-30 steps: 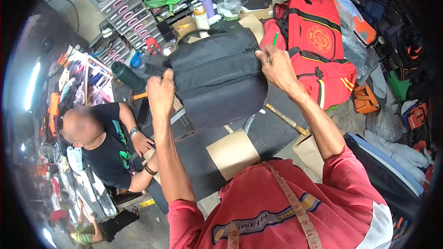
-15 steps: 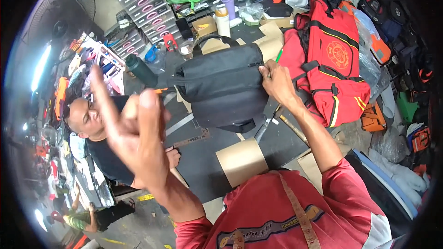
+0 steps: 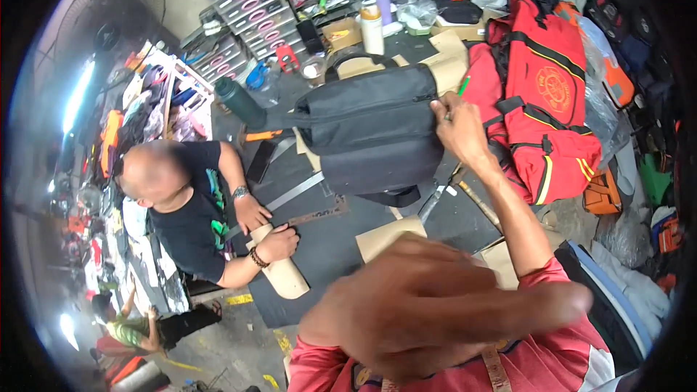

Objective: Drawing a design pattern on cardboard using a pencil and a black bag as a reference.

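A black fabric bag [image 3: 374, 120] lies across the dark table in front of me. My right hand [image 3: 461, 131] is closed at the bag's right edge, with a slim green pen [image 3: 464, 86] sticking up from the fingers. Blurred and close to the camera, my left hand [image 3: 428, 305] is raised before my chest. One of its fingers stretches to the right; the others are partly hidden, and I see nothing held. Behind it shows a brown paper sheet [image 3: 388, 238].
A red bag [image 3: 544, 94] lies to the right. Bottles [image 3: 372, 27] and clear drawers [image 3: 250, 11] stand at the back. At left, a co-worker [image 3: 189, 203] rests both hands by a curled brown sheet [image 3: 287, 276]. A metal square [image 3: 298, 190] and a hammer [image 3: 479, 207] lie on the table.
My left hand has swung from the left, over the co-worker's side, to in front of my chest. My right hand stays at the bag's edge. The view has shifted slightly left.
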Tool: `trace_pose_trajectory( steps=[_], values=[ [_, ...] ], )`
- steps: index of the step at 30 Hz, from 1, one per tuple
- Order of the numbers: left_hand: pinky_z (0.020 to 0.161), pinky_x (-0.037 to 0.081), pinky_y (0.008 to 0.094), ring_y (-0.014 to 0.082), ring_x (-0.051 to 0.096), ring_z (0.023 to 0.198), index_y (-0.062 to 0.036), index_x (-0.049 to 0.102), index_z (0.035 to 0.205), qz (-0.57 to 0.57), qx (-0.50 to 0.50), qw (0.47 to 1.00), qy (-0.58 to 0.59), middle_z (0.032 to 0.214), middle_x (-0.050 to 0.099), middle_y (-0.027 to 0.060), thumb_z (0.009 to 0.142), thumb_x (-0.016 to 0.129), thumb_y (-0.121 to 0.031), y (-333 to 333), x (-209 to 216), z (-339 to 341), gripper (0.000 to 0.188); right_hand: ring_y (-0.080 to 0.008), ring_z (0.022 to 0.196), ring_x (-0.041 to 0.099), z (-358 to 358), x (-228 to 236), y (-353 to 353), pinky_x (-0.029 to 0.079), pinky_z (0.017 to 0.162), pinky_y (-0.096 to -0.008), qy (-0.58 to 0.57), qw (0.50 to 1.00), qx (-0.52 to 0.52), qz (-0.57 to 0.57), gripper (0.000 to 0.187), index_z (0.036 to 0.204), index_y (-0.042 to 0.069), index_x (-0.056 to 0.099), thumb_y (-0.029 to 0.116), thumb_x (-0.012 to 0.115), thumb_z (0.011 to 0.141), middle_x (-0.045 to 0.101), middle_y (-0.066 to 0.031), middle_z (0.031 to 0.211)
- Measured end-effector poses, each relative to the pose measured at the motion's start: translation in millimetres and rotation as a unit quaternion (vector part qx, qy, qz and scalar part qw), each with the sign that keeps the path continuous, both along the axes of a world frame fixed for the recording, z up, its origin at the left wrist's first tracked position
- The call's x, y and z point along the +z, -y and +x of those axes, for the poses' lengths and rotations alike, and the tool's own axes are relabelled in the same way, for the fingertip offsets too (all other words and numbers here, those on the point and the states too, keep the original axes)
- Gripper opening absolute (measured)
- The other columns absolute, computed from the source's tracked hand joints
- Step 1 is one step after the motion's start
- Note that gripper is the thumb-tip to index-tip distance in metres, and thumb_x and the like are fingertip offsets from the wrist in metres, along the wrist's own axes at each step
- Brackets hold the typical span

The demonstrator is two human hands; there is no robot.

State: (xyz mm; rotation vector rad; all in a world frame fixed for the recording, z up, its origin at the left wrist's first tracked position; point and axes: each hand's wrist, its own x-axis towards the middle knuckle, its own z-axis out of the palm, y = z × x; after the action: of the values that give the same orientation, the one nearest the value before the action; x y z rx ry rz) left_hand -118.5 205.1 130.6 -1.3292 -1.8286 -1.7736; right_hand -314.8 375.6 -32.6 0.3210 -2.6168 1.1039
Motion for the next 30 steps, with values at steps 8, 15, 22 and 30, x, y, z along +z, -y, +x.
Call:
trace_pose_trajectory(
  steps=[8,15,22,30],
  values=[
    [0.052,0.043,0.0377,0.0255,0.053,0.057,-0.006,0.062,0.116,0.019,-0.168,0.982,0.081,0.072,0.055,0.0051,0.088,0.069,-0.016,-11,-6,-6,0.03,-0.0542,0.084,0.067,2,11,7,0.049,0.073,-0.0581,0.045,0.999,0.005,0.001,0.024,0.093,-0.006,0.063,0.016,0.065,0.103,0.065,-0.0336,0.081],
    [0.043,0.036,0.0327,0.0185,0.044,0.044,-0.0046,0.061,0.062,-0.17,0.111,0.917,0.343,0.055,0.05,0.0029,0.09,0.07,-0.031,-44,27,24,0.04,-0.0552,0.087,0.066,-3,10,3,0.049,0.075,-0.0594,0.035,0.999,0.009,0.014,0.025,0.094,-0.006,0.062,0.017,0.063,0.104,0.066,-0.0343,0.083],
    [0.044,0.034,0.0358,0.0184,0.045,0.046,-0.0046,0.057,0.06,0.01,0.285,0.907,0.309,0.054,0.049,0.0037,0.082,0.075,-0.018,-42,-14,54,0.03,-0.0553,0.081,0.067,7,2,1,0.052,0.072,-0.0617,0.018,0.998,0.015,0.058,0.024,0.094,-0.005,0.063,0.017,0.063,0.103,0.065,-0.0349,0.08],
    [0.059,0.048,0.0335,0.0186,0.063,0.064,0.0,0.07,0.087,0.067,-0.016,0.977,0.202,0.073,0.064,0.0056,0.074,0.083,-0.009,-7,-28,-1,0.02,-0.0559,0.083,0.067,13,29,-3,0.052,0.075,-0.0624,0.049,0.995,0.032,0.079,0.026,0.096,-0.006,0.065,0.019,0.062,0.103,0.066,-0.0357,0.081]
  ],
)
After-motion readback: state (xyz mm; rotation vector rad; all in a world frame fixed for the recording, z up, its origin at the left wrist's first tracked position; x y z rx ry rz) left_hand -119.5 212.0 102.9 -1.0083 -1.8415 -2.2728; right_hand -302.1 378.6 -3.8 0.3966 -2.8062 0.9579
